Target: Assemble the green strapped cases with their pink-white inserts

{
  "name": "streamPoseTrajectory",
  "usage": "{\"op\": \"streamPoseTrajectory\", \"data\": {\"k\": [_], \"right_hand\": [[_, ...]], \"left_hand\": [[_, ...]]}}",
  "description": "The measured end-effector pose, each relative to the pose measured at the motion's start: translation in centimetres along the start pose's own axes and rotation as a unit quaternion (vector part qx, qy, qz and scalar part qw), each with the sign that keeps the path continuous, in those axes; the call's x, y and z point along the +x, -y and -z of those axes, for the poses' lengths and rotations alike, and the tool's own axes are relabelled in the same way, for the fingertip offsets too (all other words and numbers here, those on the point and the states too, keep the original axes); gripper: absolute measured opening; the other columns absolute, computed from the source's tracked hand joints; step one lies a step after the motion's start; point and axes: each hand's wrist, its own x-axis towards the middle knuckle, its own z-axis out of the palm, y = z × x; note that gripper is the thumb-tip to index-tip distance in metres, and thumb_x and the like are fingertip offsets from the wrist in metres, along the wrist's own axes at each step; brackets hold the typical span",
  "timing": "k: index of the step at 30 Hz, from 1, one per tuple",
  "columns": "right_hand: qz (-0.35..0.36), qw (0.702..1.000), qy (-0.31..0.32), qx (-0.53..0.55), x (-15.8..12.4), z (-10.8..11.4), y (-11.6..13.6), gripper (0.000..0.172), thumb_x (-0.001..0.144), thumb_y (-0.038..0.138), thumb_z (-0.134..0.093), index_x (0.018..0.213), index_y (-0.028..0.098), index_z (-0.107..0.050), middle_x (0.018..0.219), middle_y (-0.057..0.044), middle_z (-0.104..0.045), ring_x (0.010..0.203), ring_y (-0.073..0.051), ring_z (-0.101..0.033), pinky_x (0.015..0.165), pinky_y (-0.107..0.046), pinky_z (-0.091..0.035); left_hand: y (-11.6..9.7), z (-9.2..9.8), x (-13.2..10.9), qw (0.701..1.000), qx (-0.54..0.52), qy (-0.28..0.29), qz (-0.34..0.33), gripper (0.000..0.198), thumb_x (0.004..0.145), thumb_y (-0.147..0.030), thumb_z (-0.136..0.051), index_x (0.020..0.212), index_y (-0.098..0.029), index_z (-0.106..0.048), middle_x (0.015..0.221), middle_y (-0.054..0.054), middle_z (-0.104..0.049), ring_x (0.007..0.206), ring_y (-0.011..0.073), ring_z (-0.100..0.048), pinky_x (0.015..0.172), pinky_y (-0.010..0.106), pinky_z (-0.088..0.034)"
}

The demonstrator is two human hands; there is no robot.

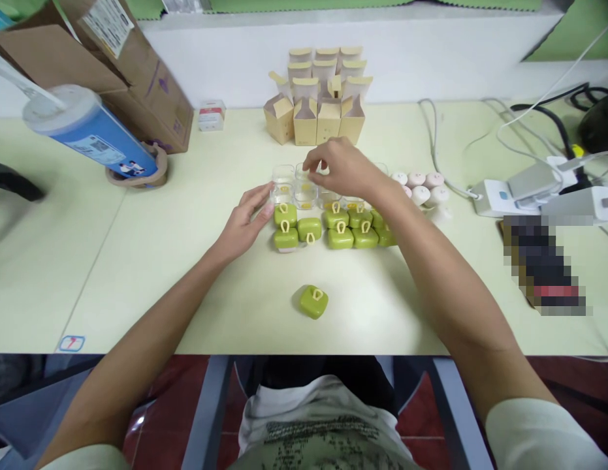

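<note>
My left hand [247, 219] rests on the table with its fingers stretched out, beside the left end of the clear plastic cups [306, 192], its fingertips at their edge. Over the back row of these cups is my right hand [339, 166], fingers curled down and thumb bent in; what lies between the fingertips I cannot make out. Yellow spots show inside several cups. In front of them stand green square cases [340, 237] with pale yellow loops, partly hidden by my right forearm. A single green case [314, 301] lies apart, nearer the table's front edge.
Small open cardboard boxes [306, 124] stand at the back. White rounded pieces [421, 194] sit right of the cups, near a power strip [504, 196], cables and a blurred phone [543, 264]. At left are a blue cup [105, 140] and a carton [157, 98].
</note>
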Motion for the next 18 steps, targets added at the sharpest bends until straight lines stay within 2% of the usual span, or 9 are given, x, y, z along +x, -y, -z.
{"op": "streamPoseTrajectory", "data": {"k": [4, 6, 8, 9, 11, 14, 16, 18], "right_hand": [[-0.015, 0.999, -0.037, 0.018, -1.6, 3.2, 0.8, 0.027, 0.103, 0.017, -0.058, 0.113, 0.02, -0.083, 0.117, -0.011, -0.083, 0.103, -0.029, -0.071, 0.096, -0.044, -0.052], [0.008, 1.0, -0.002, 0.029, -2.8, 4.0, 2.2, 0.02, 0.102, 0.018, -0.063, 0.103, 0.02, -0.082, 0.108, -0.009, -0.084, 0.097, -0.026, -0.072, 0.09, -0.042, -0.052], [0.044, 0.996, 0.069, 0.026, -4.0, 3.8, 4.0, 0.005, 0.097, 0.022, -0.075, 0.098, 0.021, -0.08, 0.102, -0.006, -0.083, 0.093, -0.025, -0.072, 0.081, -0.038, -0.049], [0.056, 0.993, 0.101, 0.007, -4.5, 3.4, 4.9, 0.009, 0.093, 0.025, -0.082, 0.1, 0.021, -0.079, 0.102, -0.006, -0.082, 0.093, -0.025, -0.071, 0.077, -0.037, -0.046], [0.067, 0.986, 0.144, -0.058, -5.2, 2.3, 6.3, 0.029, 0.088, 0.029, -0.09, 0.112, 0.021, -0.076, 0.109, -0.009, -0.08, 0.094, -0.027, -0.071, 0.073, -0.035, -0.039], [0.072, 0.976, 0.157, -0.13, -5.7, 1.0, 7.3, 0.043, 0.091, 0.027, -0.083, 0.131, 0.02, -0.07, 0.119, -0.014, -0.079, 0.092, -0.029, -0.07, 0.071, -0.035, -0.033], [0.073, 0.976, 0.153, -0.138, -5.7, 0.8, 7.3, 0.035, 0.095, 0.024, -0.074, 0.13, 0.019, -0.071, 0.119, -0.015, -0.079, 0.09, -0.029, -0.07, 0.07, -0.036, -0.031], [0.066, 0.977, 0.153, -0.135, -5.5, 1.0, 7.0, 0.02, 0.097, 0.019, -0.067, 0.116, 0.019, -0.075, 0.113, -0.014, -0.08, 0.086, -0.028, -0.069, 0.07, -0.037, -0.03]], "left_hand": [[0.3, 0.1, 0.1, 1.0, 0.001, -0.008, 0.005, 0.073, 0.108, -0.073, -0.055, 0.164, -0.026, -0.058, 0.167, 0.016, -0.057, 0.157, 0.0319, -0.054, 0.138, 0.057, -0.04], [0.6, 0.1, 0.1, 1.0, -0.006, -0.019, 0.005, 0.073, 0.107, -0.073, -0.056, 0.165, -0.027, -0.056, 0.168, 0.017, -0.055, 0.15, 0.0321, -0.06, 0.134, 0.058, -0.045], [0.8, 0.1, 0.0, 1.0, -0.007, -0.026, 0.0, 0.073, 0.107, -0.073, -0.058, 0.165, -0.029, -0.055, 0.169, 0.016, -0.053, 0.147, 0.0318, -0.062, 0.132, 0.059, -0.047], [0.7, 0.1, 0.0, 1.0, -0.005, -0.028, -0.002, 0.073, 0.107, -0.073, -0.058, 0.165, -0.029, -0.055, 0.169, 0.016, -0.054, 0.147, 0.0318, -0.061, 0.132, 0.059, -0.047], [0.5, 0.1, 0.0, 1.0, 0.0, -0.027, -0.007, 0.071, 0.107, -0.072, -0.057, 0.164, -0.029, -0.056, 0.166, 0.015, -0.055, 0.151, 0.0318, -0.057, 0.131, 0.057, -0.048], [-0.1, 0.0, -0.1, 1.0, 0.002, -0.027, -0.014, 0.07, 0.108, -0.072, -0.056, 0.162, -0.028, -0.056, 0.164, 0.015, -0.056, 0.154, 0.032, -0.054, 0.13, 0.055, -0.05], [-0.6, 0.0, -0.2, 0.999, 0.008, -0.034, -0.02, 0.067, 0.108, -0.071, -0.056, 0.159, -0.027, -0.059, 0.162, 0.014, -0.058, 0.152, 0.0313, -0.056, 0.127, 0.053, -0.053], [-1.1, 0.0, -0.3, 0.997, 0.017, -0.061, -0.032, 0.059, 0.108, -0.068, -0.058, 0.15, -0.026, -0.066, 0.155, 0.013, -0.064, 0.145, 0.0294, -0.061, 0.12, 0.048, -0.058]]}}
